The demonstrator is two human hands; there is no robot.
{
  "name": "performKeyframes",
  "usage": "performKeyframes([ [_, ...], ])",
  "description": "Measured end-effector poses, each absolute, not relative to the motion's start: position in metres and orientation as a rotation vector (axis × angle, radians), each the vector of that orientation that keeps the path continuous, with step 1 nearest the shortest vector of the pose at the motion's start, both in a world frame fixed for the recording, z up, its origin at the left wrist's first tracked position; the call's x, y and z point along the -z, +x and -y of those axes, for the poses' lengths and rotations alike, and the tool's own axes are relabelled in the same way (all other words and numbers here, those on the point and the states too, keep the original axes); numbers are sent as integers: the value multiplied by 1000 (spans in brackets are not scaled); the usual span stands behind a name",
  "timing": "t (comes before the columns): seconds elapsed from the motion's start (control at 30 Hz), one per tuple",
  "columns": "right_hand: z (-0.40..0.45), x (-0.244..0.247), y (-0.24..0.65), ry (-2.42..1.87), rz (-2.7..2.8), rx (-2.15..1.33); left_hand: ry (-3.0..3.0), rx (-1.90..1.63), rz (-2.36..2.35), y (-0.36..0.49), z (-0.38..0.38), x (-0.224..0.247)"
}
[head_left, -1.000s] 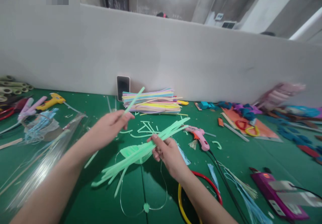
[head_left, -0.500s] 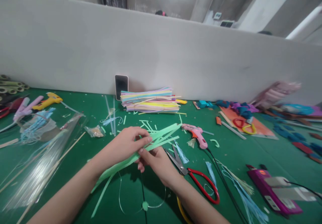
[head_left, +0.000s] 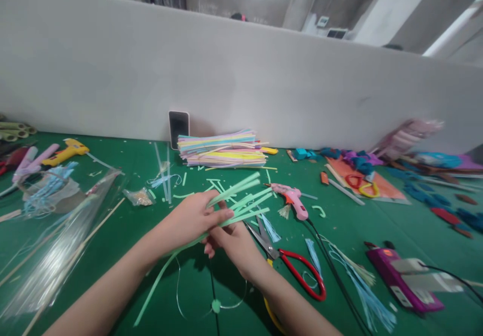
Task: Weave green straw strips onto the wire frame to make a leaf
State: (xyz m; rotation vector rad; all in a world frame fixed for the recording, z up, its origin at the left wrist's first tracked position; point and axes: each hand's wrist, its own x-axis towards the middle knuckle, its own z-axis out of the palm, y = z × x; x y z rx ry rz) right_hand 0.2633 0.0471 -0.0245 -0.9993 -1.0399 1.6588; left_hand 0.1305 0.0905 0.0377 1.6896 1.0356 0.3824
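My left hand (head_left: 198,218) is closed around several pale green strips (head_left: 247,202), whose ends fan out to the right in separate groups. One strip trails down toward the lower left from under my wrist. Just below, my right hand (head_left: 230,238) pinches at the same strips, its fingertips partly hidden behind my left hand. Under both hands hangs or lies a thin clear loop (head_left: 179,296) with a small green disc (head_left: 216,306) on a dark line. Red-handled scissors (head_left: 298,270) lie open beside my right wrist.
A pink glue gun (head_left: 292,197) lies right of the strips. Behind stand a bundle of coloured strips (head_left: 222,150) and a phone (head_left: 179,127) leaning on the white partition (head_left: 264,79). A purple power strip (head_left: 400,280) is at right, a yellow glue gun (head_left: 70,151) at left.
The green strips have spread from a tight bundle into separated groups between my fingers. Both hands stay in nearly the same place; the view has shifted slightly.
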Motion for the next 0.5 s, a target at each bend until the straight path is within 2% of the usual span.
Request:
performKeyframes([
  [0.1, -46, 24, 262, -1004, 1041, -1683, 1687, -365, -1032, 131, -91, -36],
  [0.3, -45, 22, 264, -1014, 1001, -1654, 1842, -566, -1100, 125, -103, -43],
  [0.5, -44, 18, 263, -1009, 1003, -1674, 1827, -543, -1132, 124, -105, -43],
])
